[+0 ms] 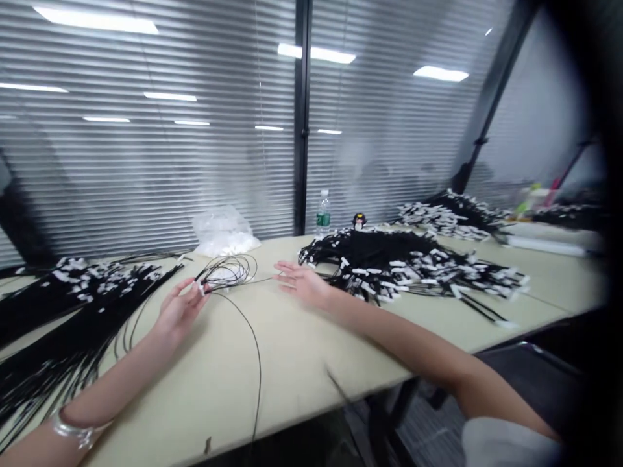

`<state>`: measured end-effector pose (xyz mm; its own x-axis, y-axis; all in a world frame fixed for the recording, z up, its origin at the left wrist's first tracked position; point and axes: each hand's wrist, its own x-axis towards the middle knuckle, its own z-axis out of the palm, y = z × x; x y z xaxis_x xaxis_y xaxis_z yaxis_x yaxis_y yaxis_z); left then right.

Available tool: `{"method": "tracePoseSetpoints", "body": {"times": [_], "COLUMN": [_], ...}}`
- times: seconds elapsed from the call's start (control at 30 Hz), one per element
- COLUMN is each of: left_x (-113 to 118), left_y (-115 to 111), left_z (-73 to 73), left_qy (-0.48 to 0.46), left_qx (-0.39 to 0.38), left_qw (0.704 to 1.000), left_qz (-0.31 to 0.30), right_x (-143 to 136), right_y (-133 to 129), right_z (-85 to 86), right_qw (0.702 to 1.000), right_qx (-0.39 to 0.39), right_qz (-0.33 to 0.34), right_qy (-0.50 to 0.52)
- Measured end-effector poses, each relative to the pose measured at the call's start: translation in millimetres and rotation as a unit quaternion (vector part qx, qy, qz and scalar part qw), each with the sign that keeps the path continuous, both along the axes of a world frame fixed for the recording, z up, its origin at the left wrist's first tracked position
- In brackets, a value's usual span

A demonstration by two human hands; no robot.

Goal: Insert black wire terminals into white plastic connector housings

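Observation:
My left hand point(179, 308) grips a loosely looped coil of thin black cable point(232, 261) above the table, with small white ends by the fingertips. One strand of the cable curves down from that hand toward the table's front edge. Another strand runs right, to the fingers of my right hand point(300, 283). Those fingers are stretched out and apart, and I see nothing gripped in them. Just right of this hand lies a big heap of black cables point(389, 256) with white connectors.
Long bundles of black cables point(73, 324) cover the table's left side. A clear plastic bag point(224, 230) sits near the blinds, with a water bottle point(323, 214) and a penguin figure point(359, 222) farther right. More cables point(445, 217) are piled at the back right.

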<state>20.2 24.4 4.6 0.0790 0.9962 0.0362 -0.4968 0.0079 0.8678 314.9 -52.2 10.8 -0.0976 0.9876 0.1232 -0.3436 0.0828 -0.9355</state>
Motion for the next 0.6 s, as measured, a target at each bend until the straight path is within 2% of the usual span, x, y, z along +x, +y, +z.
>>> {"method": "tracePoseSetpoints", "body": {"times": [0.37, 0.5, 0.6], "left_x": [-1, -3, -5], "left_y": [-12, -19, -21], "left_z": [10.4, 16.4, 18.1], "left_qy": [-0.048, -0.060, -0.064], "left_qx": [0.024, 0.030, 0.030], "left_qw": [0.998, 0.997, 0.995], "left_qz": [-0.016, -0.049, -0.065], "right_x": [-10, -6, -1], "right_y": [-13, -12, -12], "right_z": [19.9, 17.0, 17.3], "right_qw": [0.986, 0.967, 0.946], "right_qx": [0.050, 0.023, 0.005], "right_qz": [-0.019, -0.018, -0.040], "right_qy": [-0.160, -0.252, -0.322]}}
